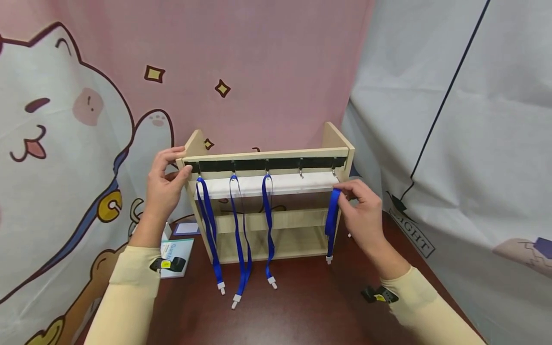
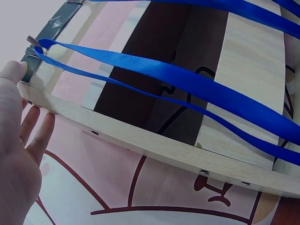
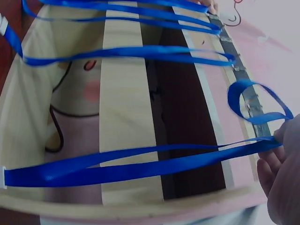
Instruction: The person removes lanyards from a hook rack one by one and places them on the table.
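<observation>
A light wooden rack (image 1: 271,218) stands on the table with a black strip (image 1: 250,165) of metal hooks along its upper front. My left hand (image 1: 164,184) grips the rack's upper left corner, thumb on the strip's end and fingers at the side board. Between thumb and fingers, my right hand (image 1: 361,208) pinches a blue lanyard (image 1: 331,220) near its top, just below the rightmost hook (image 1: 334,172). The lanyard's upper loop (image 3: 241,101) sticks out past my fingers in the right wrist view. Three more blue lanyards hang from the left three hooks; the fourth hook (image 1: 301,174) is bare.
A light-blue booklet (image 1: 183,249) and a blue-edged card (image 1: 186,228) lie left of the rack on the dark red table (image 1: 302,306). The hanging lanyards' white clips reach below the rack's front edge. Printed cloth walls (image 1: 276,62) stand behind and at both sides.
</observation>
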Demonstrator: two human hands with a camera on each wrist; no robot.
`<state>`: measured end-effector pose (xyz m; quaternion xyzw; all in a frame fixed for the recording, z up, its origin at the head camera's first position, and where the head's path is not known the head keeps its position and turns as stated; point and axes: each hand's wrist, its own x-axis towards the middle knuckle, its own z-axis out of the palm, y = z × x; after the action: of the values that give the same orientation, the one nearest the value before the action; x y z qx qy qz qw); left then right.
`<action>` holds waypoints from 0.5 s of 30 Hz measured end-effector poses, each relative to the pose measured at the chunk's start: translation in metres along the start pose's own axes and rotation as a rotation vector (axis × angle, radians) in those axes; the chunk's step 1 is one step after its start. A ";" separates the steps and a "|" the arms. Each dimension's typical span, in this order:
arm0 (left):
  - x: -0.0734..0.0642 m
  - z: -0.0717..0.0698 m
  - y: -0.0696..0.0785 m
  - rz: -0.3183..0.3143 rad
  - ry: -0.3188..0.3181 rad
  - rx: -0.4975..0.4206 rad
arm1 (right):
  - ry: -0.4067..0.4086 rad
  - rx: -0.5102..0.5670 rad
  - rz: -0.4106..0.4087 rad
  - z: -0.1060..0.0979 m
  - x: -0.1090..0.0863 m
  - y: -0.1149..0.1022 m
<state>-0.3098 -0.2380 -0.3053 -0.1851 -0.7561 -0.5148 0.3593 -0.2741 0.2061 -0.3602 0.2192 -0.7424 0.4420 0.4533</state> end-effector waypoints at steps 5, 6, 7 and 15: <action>0.000 -0.001 0.001 -0.002 0.003 0.008 | 0.017 -0.036 -0.028 -0.018 0.008 -0.010; 0.000 -0.001 0.001 0.000 0.002 0.004 | 0.015 -0.046 -0.032 -0.021 0.008 -0.006; 0.000 -0.001 0.002 0.001 0.001 0.002 | 0.011 -0.053 -0.036 -0.024 0.009 -0.001; 0.000 -0.001 0.003 0.002 -0.002 -0.004 | -0.039 -0.124 -0.027 -0.056 0.012 0.040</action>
<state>-0.3077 -0.2373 -0.3033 -0.1870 -0.7552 -0.5159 0.3586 -0.2824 0.2751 -0.3574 0.2091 -0.7739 0.3846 0.4575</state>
